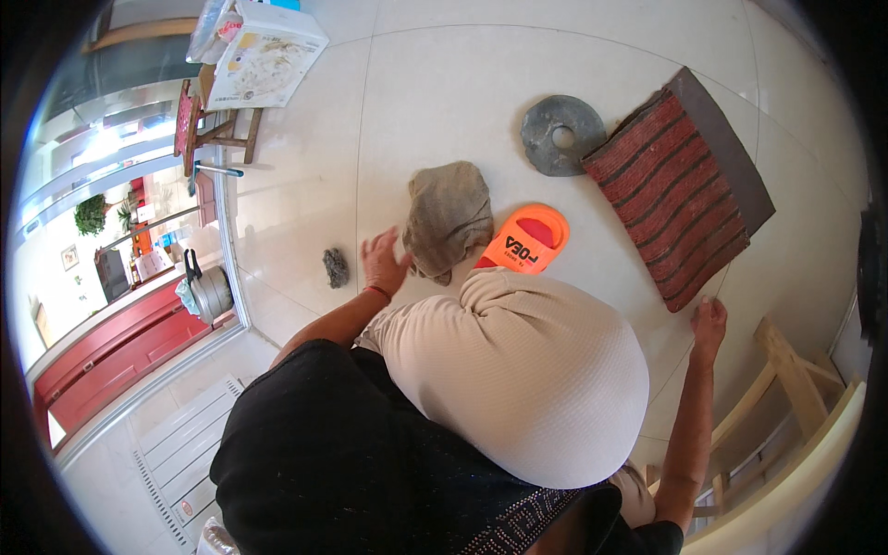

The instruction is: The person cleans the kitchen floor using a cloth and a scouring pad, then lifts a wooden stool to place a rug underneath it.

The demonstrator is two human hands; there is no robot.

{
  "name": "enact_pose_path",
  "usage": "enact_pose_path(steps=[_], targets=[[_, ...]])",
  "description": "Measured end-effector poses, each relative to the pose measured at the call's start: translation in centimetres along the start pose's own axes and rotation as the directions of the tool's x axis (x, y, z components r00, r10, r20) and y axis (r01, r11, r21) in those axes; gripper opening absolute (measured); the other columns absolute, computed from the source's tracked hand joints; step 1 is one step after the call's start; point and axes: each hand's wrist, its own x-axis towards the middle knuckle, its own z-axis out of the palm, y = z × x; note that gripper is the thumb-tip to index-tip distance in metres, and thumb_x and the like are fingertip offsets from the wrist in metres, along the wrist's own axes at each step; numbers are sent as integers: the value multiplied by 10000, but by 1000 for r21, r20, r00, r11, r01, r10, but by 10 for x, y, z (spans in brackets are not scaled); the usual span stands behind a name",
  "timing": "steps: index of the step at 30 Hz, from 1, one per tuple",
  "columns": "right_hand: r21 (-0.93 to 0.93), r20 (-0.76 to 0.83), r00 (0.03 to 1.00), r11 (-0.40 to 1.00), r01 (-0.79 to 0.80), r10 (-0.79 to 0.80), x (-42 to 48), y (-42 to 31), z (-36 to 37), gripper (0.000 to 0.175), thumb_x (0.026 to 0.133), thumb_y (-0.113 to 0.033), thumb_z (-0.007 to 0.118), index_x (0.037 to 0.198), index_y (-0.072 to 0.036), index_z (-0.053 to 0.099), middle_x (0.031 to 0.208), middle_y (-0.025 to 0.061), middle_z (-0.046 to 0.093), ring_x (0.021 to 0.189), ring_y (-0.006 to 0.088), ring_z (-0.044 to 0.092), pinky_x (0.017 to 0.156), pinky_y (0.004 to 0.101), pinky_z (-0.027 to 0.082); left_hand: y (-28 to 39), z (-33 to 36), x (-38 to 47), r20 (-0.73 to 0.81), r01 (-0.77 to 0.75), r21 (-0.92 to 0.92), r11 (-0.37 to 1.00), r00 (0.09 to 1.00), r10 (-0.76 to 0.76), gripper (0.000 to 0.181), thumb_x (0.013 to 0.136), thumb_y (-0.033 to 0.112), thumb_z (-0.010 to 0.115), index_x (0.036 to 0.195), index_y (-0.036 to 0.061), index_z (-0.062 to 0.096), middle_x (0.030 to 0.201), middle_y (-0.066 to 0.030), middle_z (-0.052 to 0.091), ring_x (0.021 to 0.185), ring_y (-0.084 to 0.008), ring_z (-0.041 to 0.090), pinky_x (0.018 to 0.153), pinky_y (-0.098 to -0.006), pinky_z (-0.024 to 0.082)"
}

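Observation:
My left hand (385,263), a red band at its wrist, is held with fingers apart beside a crumpled brown-grey cloth (449,215). Left of that hand lies a grey metal scouring pad (336,268). My right hand (709,320) has bent fingers at the lower edge of a red and dark striped mat (669,201) with a brown backing; whether it grips the edge is not clear. A grey round disc with a centre hole (563,136) touches the mat's upper left corner. An orange slipper (531,239) shows beyond my knee in light trousers.
Pale tiles (444,90) form the floor. At the upper left a printed carton (267,59) stands by a wooden stool (229,135). A metal pot (210,293) is by the glass door at the left. A wooden chair frame (798,374) stands at the lower right.

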Motion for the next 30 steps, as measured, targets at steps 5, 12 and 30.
enact_pose_path(steps=[5,12,30], targets=[[-122,55,998,992,24,-18,-13,-3,15,569,830,-357,644,1229,-12,431,1082,97,553,832,127,536,659,271,453,-105,6,-8,29,459,128,879,884,-466,355,834,294,506,1174,195,528,863,-175,652,872,-375,608,816,-462,450],[-176,23,985,969,170,-169,4,-1,23,564,792,-361,678,1163,18,484,974,72,549,872,162,533,756,291,456,-230,10,20,140,454,75,888,877,-460,609,778,123,580,1329,2,348,1391,-115,386,1281,-227,369,1065,-301,285],[288,277,908,875,-390,314,-53,-51,41,545,767,-475,675,1048,-23,559,890,43,598,754,137,556,640,261,464,-64,-8,89,-154,695,192,693,719,-678,783,687,381,707,1285,-21,402,1319,-196,426,1253,-319,366,1045,-415,285]])
